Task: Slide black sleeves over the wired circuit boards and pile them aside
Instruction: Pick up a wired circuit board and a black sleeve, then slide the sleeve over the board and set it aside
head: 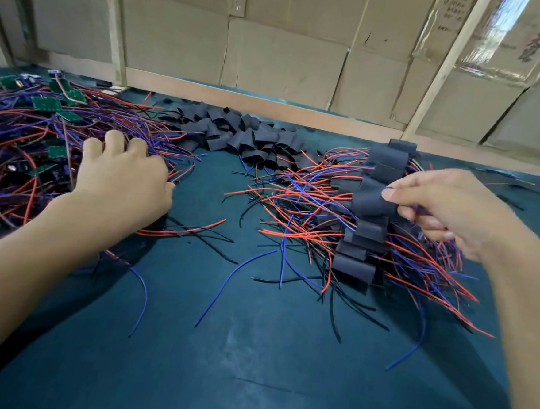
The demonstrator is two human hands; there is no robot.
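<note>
One sleeved board [371,200] is pinched by the right hand [453,214]; wires [157,151] at frame left are grasped by the left hand [123,175].

dark teal table [220,344] backed by flattened cardboard wall [272,54] with pale wooden battens [444,66].

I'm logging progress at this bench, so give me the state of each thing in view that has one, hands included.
Left hand: fingers curled into the unsleeved pile, reaching among wires.
Right hand: pinching a sleeved board at the finished pile.
Unsleeved boards: bare green, tangled in wires, far left.
Empty sleeves: loose heap at the back.
Finished pile: sleeved, stacked in a row, wires spread out.
</note>
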